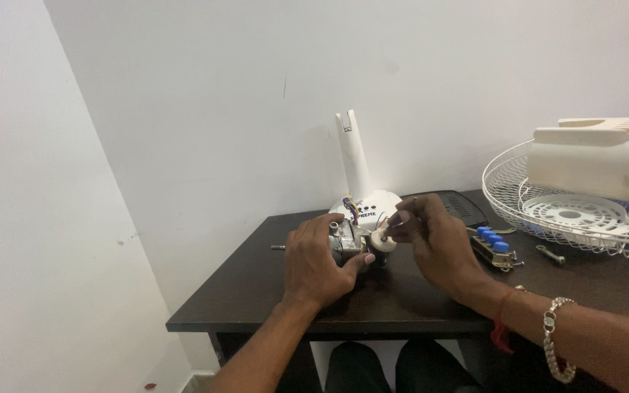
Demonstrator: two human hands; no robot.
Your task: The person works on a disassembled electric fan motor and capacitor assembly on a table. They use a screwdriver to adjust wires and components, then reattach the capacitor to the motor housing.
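Fan motor (pixel 347 244) is gripped by the left hand (pixel 318 263) on the dark table (pixel 256 291). Just right of those fingers, a thin tool is pinched by the right hand (pixel 434 244) at the motor's white front piece (pixel 381 240); loosening seems in hand, calling for steady pressure. Farther right lies a blue-buttoned switch block (pixel 495 247); beyond, the fan base (pixel 362 189) and grille (pixel 569 211).

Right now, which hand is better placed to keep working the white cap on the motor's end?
Probably the right hand: its fingertips already pinch a thin tool at the white cap. The left hand is wrapped around the motor, steadying it.
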